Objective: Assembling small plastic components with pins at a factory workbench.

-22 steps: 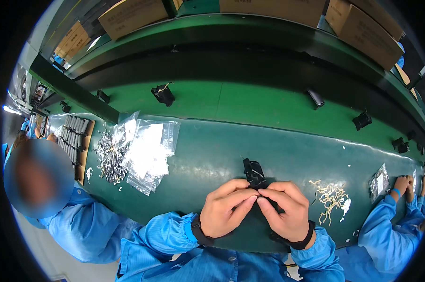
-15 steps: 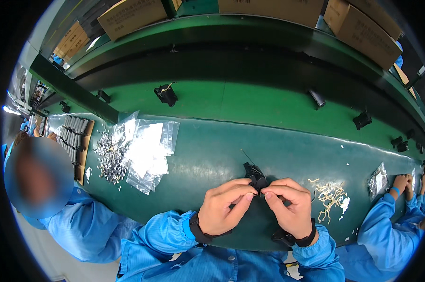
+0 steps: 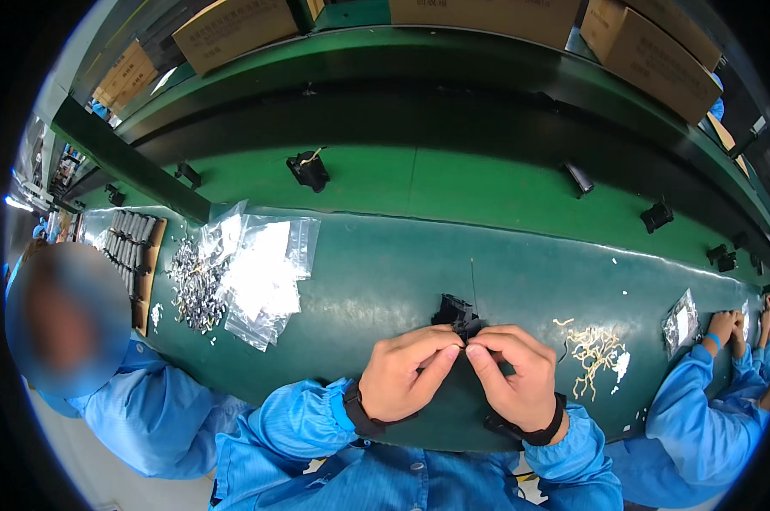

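Note:
In front of me on the green table is a small black plastic part (image 3: 454, 310), and a thin dark wire (image 3: 474, 281) sticks up from it, pointing away. My left hand (image 3: 410, 373) is closed at its near side, thumb and forefinger pinched together. My right hand (image 3: 516, 375) pinches the same near end from the other side, its fingertips nearly touching the left ones. Whatever fine piece lies between the fingertips is too small to make out. Beneath my right wrist a dark object (image 3: 500, 426) shows only in part.
Cream-coloured short wires (image 3: 591, 351) lie in a loose pile to the right. At left are clear plastic bags (image 3: 270, 272), a heap of small dark parts (image 3: 196, 285) and a tray of grey cylinders (image 3: 151, 277). Black parts (image 3: 308, 170) stand along the green ledge. Co-workers sit on both sides.
The thin wire has swung from leaning left to standing nearly upright. The black part has turned slightly, and my right hand has drawn a little closer to the left.

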Tool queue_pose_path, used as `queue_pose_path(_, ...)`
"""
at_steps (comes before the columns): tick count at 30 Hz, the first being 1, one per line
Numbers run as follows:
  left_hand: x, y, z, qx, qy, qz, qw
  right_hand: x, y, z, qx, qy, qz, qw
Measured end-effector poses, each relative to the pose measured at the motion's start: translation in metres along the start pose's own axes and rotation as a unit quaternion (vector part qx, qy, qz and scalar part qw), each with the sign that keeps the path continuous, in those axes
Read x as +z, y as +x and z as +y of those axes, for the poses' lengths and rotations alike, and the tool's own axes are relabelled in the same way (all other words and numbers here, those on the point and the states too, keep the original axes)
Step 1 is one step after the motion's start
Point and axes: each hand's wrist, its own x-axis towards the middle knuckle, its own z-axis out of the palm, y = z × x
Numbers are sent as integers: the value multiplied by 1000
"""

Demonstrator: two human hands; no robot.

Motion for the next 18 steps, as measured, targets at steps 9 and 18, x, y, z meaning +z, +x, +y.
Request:
queue_pose_path(9, 3, -4, -11, -73, -112, -9, 991, -3, -5, 5, 67, 30, -22, 997)
queue_pose_path(18, 4, -1, -15, -154, -241, 51, 957, -24, -1, 10, 187, 118, 1, 975)
